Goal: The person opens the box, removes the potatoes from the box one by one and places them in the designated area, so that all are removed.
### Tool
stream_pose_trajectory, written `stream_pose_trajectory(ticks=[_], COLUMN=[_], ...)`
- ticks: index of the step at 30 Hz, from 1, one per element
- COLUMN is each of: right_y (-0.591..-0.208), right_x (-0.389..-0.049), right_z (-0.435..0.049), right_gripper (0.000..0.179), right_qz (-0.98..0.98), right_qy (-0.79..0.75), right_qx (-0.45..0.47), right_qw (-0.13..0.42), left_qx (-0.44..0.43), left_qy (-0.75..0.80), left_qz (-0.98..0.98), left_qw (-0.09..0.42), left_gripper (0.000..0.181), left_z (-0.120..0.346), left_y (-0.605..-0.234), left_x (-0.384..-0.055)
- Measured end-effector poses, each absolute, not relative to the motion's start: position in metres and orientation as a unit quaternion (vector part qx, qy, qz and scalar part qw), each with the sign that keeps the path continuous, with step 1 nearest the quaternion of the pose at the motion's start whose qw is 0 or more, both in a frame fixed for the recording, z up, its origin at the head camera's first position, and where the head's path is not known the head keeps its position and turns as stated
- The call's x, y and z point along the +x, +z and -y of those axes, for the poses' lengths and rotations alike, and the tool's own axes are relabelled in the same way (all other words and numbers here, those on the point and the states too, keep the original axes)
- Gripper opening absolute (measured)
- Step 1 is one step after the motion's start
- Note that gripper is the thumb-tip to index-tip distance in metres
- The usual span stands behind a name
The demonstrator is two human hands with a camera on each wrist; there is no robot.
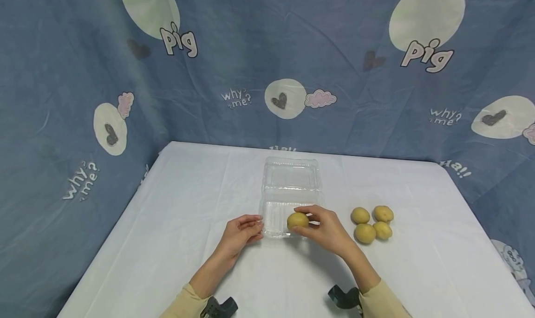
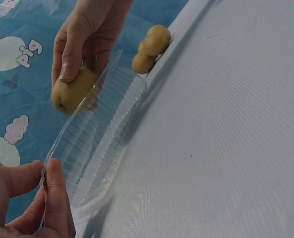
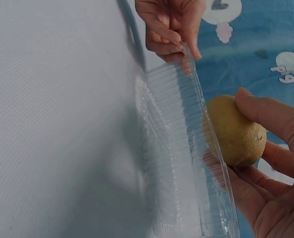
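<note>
A clear plastic clamshell box (image 1: 271, 216) stands on the table, its lid (image 1: 288, 174) folded back to the far side. My left hand (image 1: 242, 234) is at the left edge of its tray; in the left wrist view the thumb and fingers pinch the rim (image 2: 62, 134). A yellow-brown potato (image 1: 297, 221) is between the thumb and fingers of my right hand (image 1: 328, 228), over the right part of the tray. From the right wrist view, that potato (image 3: 236, 131) appears just above the rim, with part of the hand behind the clear wall.
Several more potatoes (image 1: 365, 233) lie in a close group to the right of the right hand. White cloth (image 1: 188, 192) covers the table. A blue printed curtain (image 1: 234, 53) hangs behind and along the sides.
</note>
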State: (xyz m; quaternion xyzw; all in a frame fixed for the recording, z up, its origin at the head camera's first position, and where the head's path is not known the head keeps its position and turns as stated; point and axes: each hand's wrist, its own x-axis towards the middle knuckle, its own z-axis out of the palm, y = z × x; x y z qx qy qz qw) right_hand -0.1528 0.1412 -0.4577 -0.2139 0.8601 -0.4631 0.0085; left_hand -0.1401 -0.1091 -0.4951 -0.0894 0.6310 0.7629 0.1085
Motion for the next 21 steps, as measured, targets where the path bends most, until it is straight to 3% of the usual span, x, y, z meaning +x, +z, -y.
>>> stream_pose_trajectory(ticks=[21], right_y=[-0.4554], right_x=[-0.1457], right_z=[-0.151], right_gripper=[0.047], right_qz=[-0.856], right_qy=[-0.476], right_qx=[-0.2], right_qw=[0.013], left_qx=[-0.084], left_qy=[0.761], left_qz=[-0.635], left_qw=[0.103], left_gripper=[0.031], left_z=[0.1084], left_y=[-0.4946], left_x=[-0.1392])
